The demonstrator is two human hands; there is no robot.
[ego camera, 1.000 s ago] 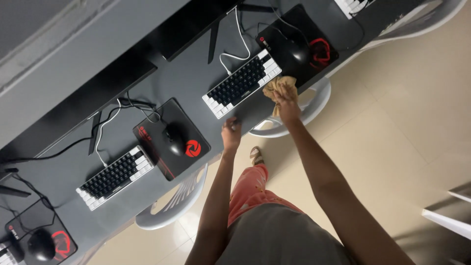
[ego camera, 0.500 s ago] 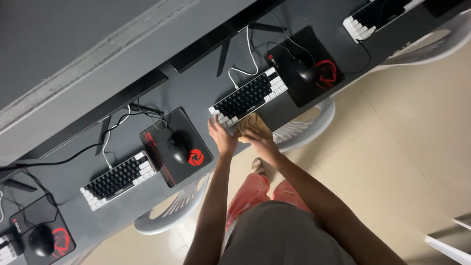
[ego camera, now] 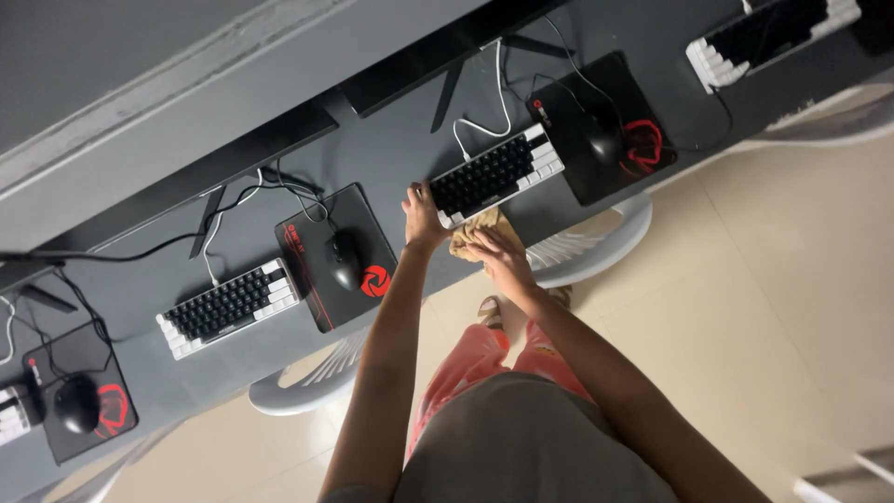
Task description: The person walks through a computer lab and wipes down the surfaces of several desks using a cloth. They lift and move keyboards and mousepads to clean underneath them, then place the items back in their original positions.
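On the long dark desk, right at its front edge, the person's right hand lies on a small tan cloth. The fingers bend over the cloth and press it down, so the hand has hold of it. The left hand is next to it, fingers spread and flat, touching the near end of a black and white keyboard; it holds nothing.

The cloth looks soft and light (it is bunched up, not flat), so it should bend and fold any way it is pushed. It will not break. A good place to take it is the bunched middle, where the right hand already is. It has no clear front or back. Its longer side seems to run along the desk edge, just beside the keyboard.

The keyboard looks stiff. Its long side slants up toward the black mouse pad with a mouse. A white chair sits under the desk.
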